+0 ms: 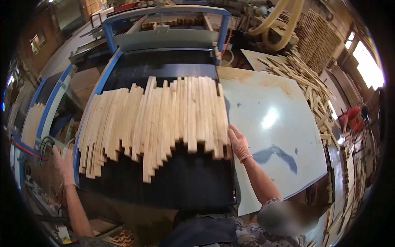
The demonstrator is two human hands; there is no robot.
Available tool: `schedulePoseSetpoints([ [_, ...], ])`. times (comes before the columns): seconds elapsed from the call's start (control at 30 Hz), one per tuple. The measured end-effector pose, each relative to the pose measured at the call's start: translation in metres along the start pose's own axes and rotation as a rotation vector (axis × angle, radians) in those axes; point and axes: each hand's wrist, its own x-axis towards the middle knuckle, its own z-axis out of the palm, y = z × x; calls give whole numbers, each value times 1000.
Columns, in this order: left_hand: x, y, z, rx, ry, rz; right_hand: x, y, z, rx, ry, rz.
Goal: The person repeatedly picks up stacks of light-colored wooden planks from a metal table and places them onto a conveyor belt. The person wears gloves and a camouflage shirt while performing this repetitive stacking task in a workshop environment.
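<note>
A wide row of pale wooden strips (164, 115) of uneven lengths lies side by side on a black conveyor belt (164, 189). Its near ends form a jagged line. My right hand (238, 143), in a light pinkish glove, is at the right end of the row, fingers stretched out along the outermost strip; whether it presses on the wood cannot be made out. Off the belt's left side, my left hand (64, 168), gloved too, is held up with thumb and fingers apart. It holds nothing and is nearest the blue side rail (76, 158).
A pale sheet-topped table (275, 123) adjoins the belt on the right. Behind it lies a heap of loose strips (312, 90). A blue machine frame (164, 10) spans the belt's far end. Cables (47, 142) hang by my left hand. A red-clad person (352, 119) is far right.
</note>
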Motion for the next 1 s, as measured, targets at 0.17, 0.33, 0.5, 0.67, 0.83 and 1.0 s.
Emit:
schedulePoseSetpoints([
  [0.17,-97,182,-87,-1159,-916,279,14,-2,-7,222,32,169],
  [0.33,-241,238,-83,-1462,-1769,192,-22,0,-10,297,2,181],
  [0.5,-360,300,-89,-1425,-2441,41,-86,2,-29,263,-55,171],
  [0.67,-429,343,-108,-1159,-2575,440,-160,34,-59,281,-85,183],
  [0.83,-463,375,-136,-986,-2595,555,-241,42,-121,427,-112,272],
  [1.0,-526,405,-178,-819,-2459,640,-327,86,-196,288,-193,139],
])
